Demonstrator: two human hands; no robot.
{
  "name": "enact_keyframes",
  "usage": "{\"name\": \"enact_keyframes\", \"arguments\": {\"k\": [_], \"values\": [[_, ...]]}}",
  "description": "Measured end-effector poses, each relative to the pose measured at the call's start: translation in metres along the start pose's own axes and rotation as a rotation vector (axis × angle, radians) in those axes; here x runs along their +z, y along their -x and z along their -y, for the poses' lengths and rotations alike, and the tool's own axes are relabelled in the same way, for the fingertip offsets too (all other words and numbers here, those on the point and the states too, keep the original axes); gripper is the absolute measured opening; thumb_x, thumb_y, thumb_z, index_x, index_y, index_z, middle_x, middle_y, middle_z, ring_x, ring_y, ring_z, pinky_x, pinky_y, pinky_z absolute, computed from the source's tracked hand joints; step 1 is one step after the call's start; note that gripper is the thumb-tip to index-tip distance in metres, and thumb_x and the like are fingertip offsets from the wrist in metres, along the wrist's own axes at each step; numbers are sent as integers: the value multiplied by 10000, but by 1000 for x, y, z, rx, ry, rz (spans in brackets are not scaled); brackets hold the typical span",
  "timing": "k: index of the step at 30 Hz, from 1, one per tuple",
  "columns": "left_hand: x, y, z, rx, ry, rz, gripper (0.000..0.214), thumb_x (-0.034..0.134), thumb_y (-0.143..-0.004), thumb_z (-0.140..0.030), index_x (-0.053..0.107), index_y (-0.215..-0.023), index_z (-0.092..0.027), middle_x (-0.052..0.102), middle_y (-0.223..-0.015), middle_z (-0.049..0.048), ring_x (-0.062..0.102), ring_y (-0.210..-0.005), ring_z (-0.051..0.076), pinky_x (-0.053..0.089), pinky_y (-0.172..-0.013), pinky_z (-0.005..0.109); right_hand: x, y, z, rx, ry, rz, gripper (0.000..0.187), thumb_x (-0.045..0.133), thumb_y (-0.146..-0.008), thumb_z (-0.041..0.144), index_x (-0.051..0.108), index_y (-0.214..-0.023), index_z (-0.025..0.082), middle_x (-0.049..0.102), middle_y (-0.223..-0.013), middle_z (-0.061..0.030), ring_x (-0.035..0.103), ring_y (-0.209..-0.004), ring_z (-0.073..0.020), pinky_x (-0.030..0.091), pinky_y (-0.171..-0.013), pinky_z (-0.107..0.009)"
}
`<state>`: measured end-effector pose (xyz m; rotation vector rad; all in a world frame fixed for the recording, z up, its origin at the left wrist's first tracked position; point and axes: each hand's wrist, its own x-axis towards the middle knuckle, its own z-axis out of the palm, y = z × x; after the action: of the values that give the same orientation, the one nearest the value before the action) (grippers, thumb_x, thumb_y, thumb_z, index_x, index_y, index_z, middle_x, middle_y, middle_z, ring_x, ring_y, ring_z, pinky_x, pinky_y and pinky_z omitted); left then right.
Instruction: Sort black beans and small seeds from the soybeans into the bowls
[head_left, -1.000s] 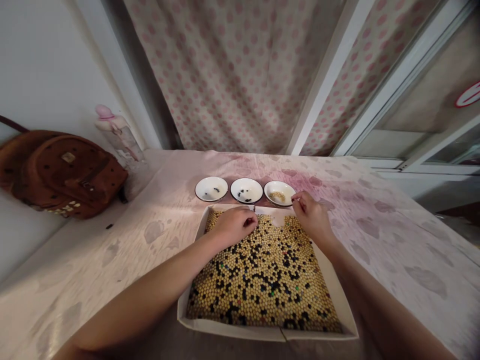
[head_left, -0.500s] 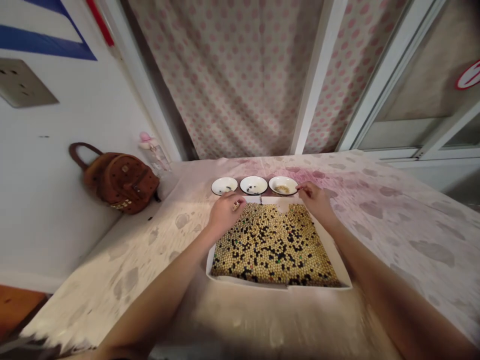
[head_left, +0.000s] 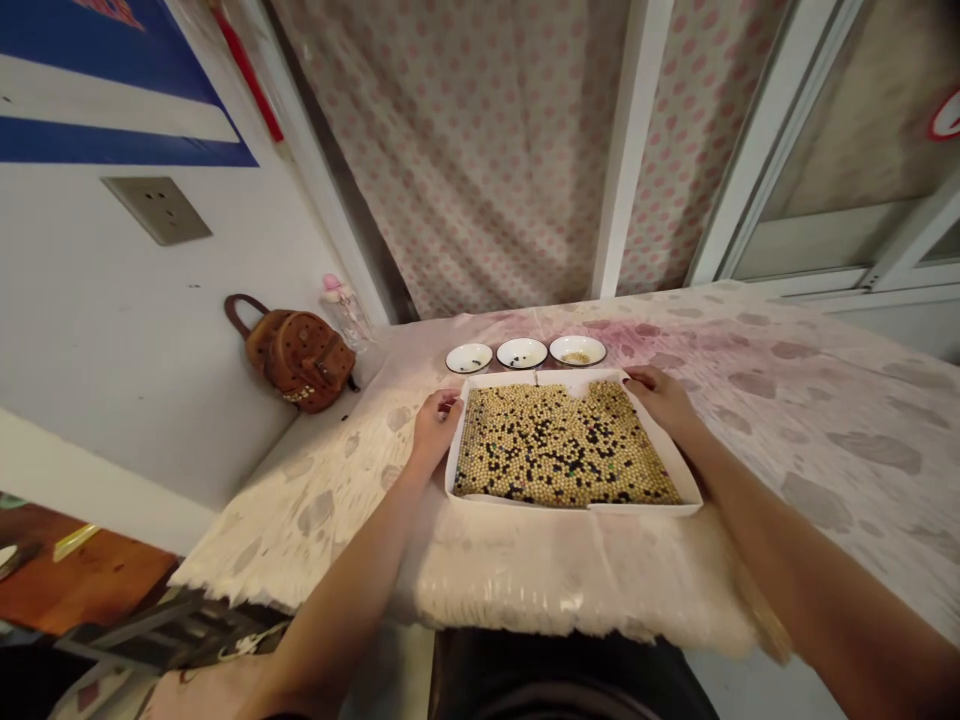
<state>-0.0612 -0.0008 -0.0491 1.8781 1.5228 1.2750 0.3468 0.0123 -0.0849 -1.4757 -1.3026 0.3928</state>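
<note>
Left grip (head_left: 435, 432) curled, pinch unclear; right grip (head_left: 664, 397) spread on the white tray (head_left: 570, 507); one bump could spill the beans (head_left: 562, 445)

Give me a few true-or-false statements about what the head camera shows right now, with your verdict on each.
1. The right hand is lifting the middle white bowl. False: the hand is at the upper right corner of the white tray, and the bowl sits beyond the tray, not in the hand.
2. The rightmost bowl holds tan beans. True.
3. The tray holds a mix of tan and black beans. True.
4. The brown studded backpack is to the right of the tray. False: it is to the left, against the wall.
5. The left hand is beside the tray's left edge. True.
</note>
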Motion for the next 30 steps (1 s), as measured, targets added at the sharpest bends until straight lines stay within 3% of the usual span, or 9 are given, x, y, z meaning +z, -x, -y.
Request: {"name": "enact_keyframes", "arguments": {"k": [7, 14, 21, 30], "values": [[-7, -4, 7, -4, 33, -13, 180, 548, -952, -279, 706, -973, -198, 765, -997, 55, 703, -924, 199, 538, -873, 327, -8, -2, 7, 58, 52, -19, 236, 600, -781, 326, 757, -924, 221, 759, -977, -86, 668, -935, -272, 490, -896, -435], [-3, -5, 9, -20, 33, 11, 154, 583, -925, -195, 735, -949, -184, 774, -947, 44, 706, -854, 181, 531, -801, 280, -15, 2, 20, 106, 72, 10, 231, 609, -818, 282, 770, -945, 177, 751, -1058, -158, 643, -986, -271, 437, -913, -396], [-1, -5, 11, -29, 45, -5, 170, 586, -914, -129, 745, -962, -166, 773, -931, 40, 693, -801, 156, 516, -760, 248, -13, 4, 21, 183, 110, -17, 267, 596, -831, 338, 771, -987, 210, 751, -1019, -91, 643, -967, -237, 442, -926, -355], [5, -10, 18, -78, 69, -38, 145, 631, -900, -149, 743, -984, -186, 763, -882, 25, 691, -769, 157, 520, -737, 246, -13, 3, 29, 209, 171, -49, 270, 539, -871, 297, 764, -964, 179, 741, -1077, -115, 628, -1037, -235, 421, -965, -327]]}}
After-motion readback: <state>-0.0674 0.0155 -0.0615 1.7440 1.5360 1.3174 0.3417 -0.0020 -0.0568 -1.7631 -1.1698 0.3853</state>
